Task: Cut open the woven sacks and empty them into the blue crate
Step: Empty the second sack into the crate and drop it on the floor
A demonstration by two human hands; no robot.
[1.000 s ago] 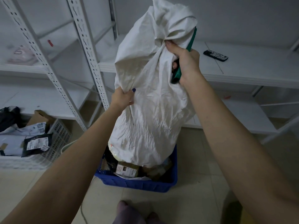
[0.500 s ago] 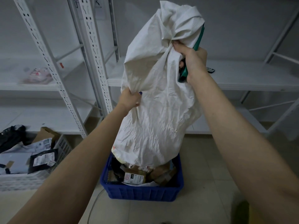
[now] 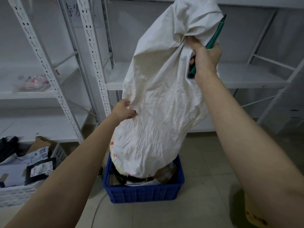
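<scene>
A white woven sack (image 3: 158, 102) hangs upside down, its open mouth low over the blue crate (image 3: 144, 193) on the floor. My right hand (image 3: 204, 58) grips the bunched top of the sack high up, together with a green-handled cutter (image 3: 213, 38). My left hand (image 3: 124, 110) pinches the sack's left side at mid height. Parcels and cardboard boxes (image 3: 164, 176) lie in the crate under the sack's mouth.
White metal shelving (image 3: 92, 51) stands behind the crate, left and right. A white basket (image 3: 14, 195) full of parcels sits on the floor at the left. A thin cable (image 3: 97, 209) runs along the floor tiles in front of the crate.
Both hands have lifted the sack higher and to the right, and the view has shifted with them. The sack's mouth still hangs in the crate.
</scene>
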